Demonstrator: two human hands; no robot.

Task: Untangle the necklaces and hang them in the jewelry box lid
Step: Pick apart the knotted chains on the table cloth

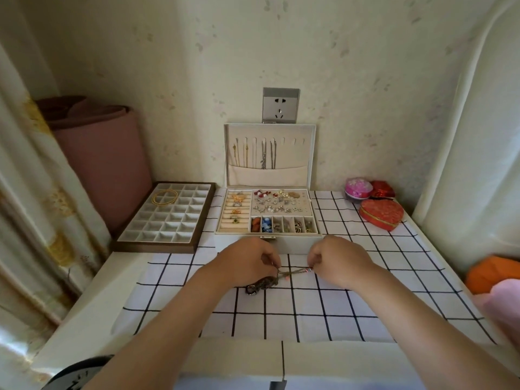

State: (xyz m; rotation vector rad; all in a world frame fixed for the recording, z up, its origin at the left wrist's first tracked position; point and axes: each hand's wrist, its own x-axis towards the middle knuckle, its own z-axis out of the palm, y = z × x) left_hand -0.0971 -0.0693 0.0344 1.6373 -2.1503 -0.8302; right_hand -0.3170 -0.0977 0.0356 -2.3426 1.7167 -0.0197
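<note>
A white jewelry box stands open at the back of the checked cloth. Its upright lid has a row of hooks with several thin chains hanging on the left ones. In front of the box my left hand pinches one end of a dark tangled necklace, whose bunched part lies on the cloth below that hand. My right hand pinches the other end, where small coloured beads show, and a short stretch of cord runs between the two hands.
A brown tray with white compartments and gold bangles sits left of the box. Heart-shaped red and pink boxes lie at the back right. A pink roll leans at the left wall. Orange and pink fabric lies at the right edge.
</note>
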